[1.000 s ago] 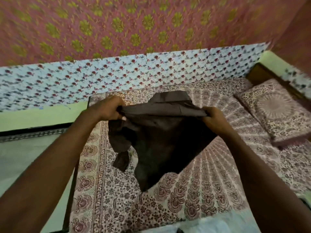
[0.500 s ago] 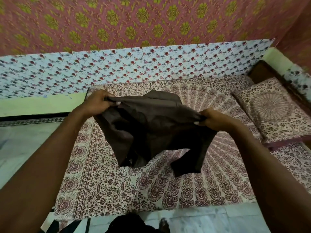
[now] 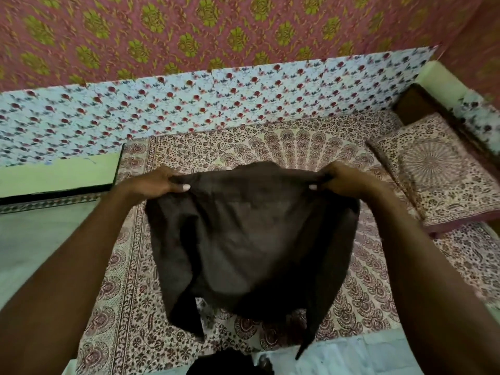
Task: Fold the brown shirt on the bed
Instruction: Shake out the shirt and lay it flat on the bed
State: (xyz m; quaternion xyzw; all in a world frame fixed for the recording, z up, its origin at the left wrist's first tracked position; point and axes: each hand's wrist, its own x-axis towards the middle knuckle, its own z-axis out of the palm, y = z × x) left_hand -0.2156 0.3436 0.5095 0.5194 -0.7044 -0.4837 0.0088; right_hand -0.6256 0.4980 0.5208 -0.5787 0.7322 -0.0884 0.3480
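The brown shirt (image 3: pixel 251 239) hangs spread in the air above the bed (image 3: pixel 130 307), which wears a patterned maroon-and-cream sheet. My left hand (image 3: pixel 159 182) pinches its upper left edge and my right hand (image 3: pixel 338 180) pinches its upper right edge, pulling the top taut between them. The body of the shirt droops in a wide curve, and its two loose ends dangle down toward the near edge of the bed. Most of the sheet under the shirt is hidden.
A pillow (image 3: pixel 438 169) in matching print lies at the right end of the bed. A floral blue-white panel (image 3: pixel 216 104) runs along the far side, under pink patterned wall. Pale floor (image 3: pixel 32 239) shows at left and front.
Both hands have moved apart and levelled out, stretching the shirt's top edge wide. The bunched cloth has opened into a broad hanging sheet, and the view has tilted down.
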